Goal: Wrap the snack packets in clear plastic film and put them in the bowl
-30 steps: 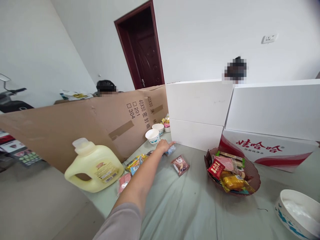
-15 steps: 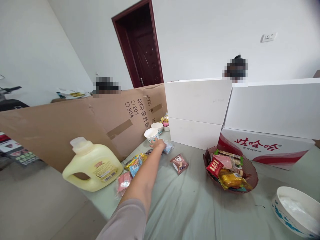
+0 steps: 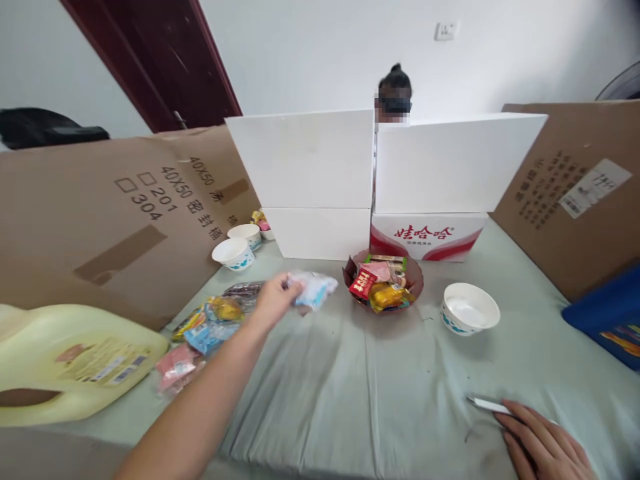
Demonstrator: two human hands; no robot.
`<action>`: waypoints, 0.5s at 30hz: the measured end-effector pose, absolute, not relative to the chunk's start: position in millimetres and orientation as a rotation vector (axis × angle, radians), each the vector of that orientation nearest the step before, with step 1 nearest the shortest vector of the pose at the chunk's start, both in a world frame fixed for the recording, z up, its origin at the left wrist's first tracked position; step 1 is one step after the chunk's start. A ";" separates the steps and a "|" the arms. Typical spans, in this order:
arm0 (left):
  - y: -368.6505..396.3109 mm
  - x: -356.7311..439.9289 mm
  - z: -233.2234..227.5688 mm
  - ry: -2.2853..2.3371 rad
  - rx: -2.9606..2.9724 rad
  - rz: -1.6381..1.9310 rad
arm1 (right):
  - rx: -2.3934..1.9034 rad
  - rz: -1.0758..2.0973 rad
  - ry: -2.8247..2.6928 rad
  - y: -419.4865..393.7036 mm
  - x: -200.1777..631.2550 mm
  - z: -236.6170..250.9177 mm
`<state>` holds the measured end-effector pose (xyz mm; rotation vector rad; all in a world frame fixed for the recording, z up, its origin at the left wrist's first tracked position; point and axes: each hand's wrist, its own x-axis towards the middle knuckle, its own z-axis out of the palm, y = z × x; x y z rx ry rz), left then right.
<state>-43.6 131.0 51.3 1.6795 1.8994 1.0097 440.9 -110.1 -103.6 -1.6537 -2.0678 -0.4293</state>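
Note:
My left hand [image 3: 273,301] is stretched out over the grey-green cloth and grips a pale blue snack packet [image 3: 314,290], lifted just left of the dark bowl of snacks [image 3: 384,287]. Several loose snack packets [image 3: 210,319] lie under and left of my forearm. My right hand [image 3: 543,443] rests flat on the cloth at the lower right, its fingertips on a thin white strip [image 3: 487,404]. A white paper bowl [image 3: 470,308] stands right of the snack bowl.
White boxes [image 3: 305,160] and a red-printed carton [image 3: 427,235] wall off the back; a person's head shows above them. Cardboard sheets [image 3: 100,213] flank both sides. A yellow jug [image 3: 65,363] lies at left, two paper cups [image 3: 233,253] behind, a blue item [image 3: 607,313] at right.
My left hand closed on the pale blue packet and carried it up and toward the snack bowl. The view swung right and down, bringing my right hand into sight.

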 end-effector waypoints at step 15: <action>-28.7 75.6 -34.7 1.423 2.818 0.989 | -1.741 -0.157 -2.041 -89.8 422.3 -69.6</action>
